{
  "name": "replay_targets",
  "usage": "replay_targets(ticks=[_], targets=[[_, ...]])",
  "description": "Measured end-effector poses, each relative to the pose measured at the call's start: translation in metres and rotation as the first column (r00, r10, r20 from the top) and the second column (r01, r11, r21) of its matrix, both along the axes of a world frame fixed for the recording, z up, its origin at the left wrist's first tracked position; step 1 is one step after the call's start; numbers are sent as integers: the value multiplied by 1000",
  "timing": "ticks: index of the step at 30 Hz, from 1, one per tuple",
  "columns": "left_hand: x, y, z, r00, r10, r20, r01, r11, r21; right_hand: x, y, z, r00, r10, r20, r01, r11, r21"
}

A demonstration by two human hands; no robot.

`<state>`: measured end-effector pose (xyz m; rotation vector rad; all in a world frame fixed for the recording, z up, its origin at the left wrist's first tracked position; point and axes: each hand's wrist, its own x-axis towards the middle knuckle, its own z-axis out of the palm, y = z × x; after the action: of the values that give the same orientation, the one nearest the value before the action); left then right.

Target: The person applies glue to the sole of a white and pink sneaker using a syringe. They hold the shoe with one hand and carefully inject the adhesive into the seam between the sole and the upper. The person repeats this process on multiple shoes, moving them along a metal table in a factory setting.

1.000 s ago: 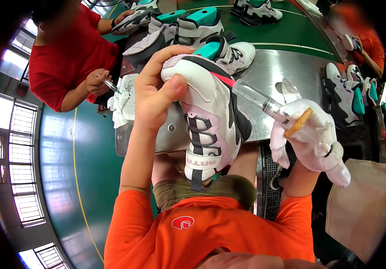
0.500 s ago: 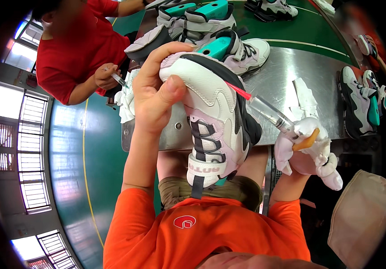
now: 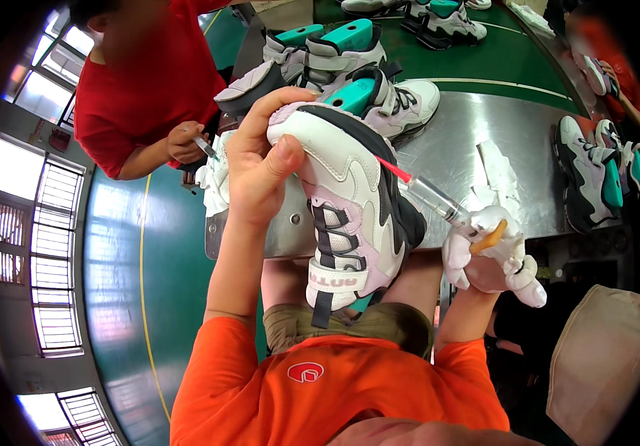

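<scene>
My left hand (image 3: pixel 262 167) is closed round the toe end of a white and pale-lilac sports shoe (image 3: pixel 346 167), its thumb pressed on the upper. The shoe hangs with its dark lacing and strap toward my lap and its black sole turned to the right. In my right hand (image 3: pixel 487 256), whose fingers wear white covers with an orange-yellow band, is a clear syringe (image 3: pixel 436 198). Its red tip lies against the dark edge where upper meets sole. Whether the tip presses in, I cannot tell.
On the metal table (image 3: pixel 453 123) stand more shoes (image 3: pixel 405 104) with teal shoe lasts (image 3: pixel 353 97) inside. White cloth (image 3: pixel 496 175) lies behind my right hand. Another pair (image 3: pixel 591 175) is at the right. A person in red (image 3: pixel 153 89) at the left also holds a syringe (image 3: pixel 205 146).
The view has shifted slightly. The syringe tip stays at the shoe's sole edge, and my right hand has come a little to the left with the shoe.
</scene>
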<state>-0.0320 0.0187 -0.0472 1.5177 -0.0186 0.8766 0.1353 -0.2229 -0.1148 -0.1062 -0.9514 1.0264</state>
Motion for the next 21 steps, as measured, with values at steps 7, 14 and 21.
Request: replay_targets(ticks=[7,14,21], targets=[[-1,-2,-2,999,-43,10,44,998,-36,10,-4,-14,995,-67,80,68,998,0],[7,-13,14,998,-46,-38,45,999,-29,2,-19,-3,806,-591,-38,588,806,-68],[101,-24,92,982,145,-123,-93,931,354,5,-29,-36,348,-906,239,922,284,-264]])
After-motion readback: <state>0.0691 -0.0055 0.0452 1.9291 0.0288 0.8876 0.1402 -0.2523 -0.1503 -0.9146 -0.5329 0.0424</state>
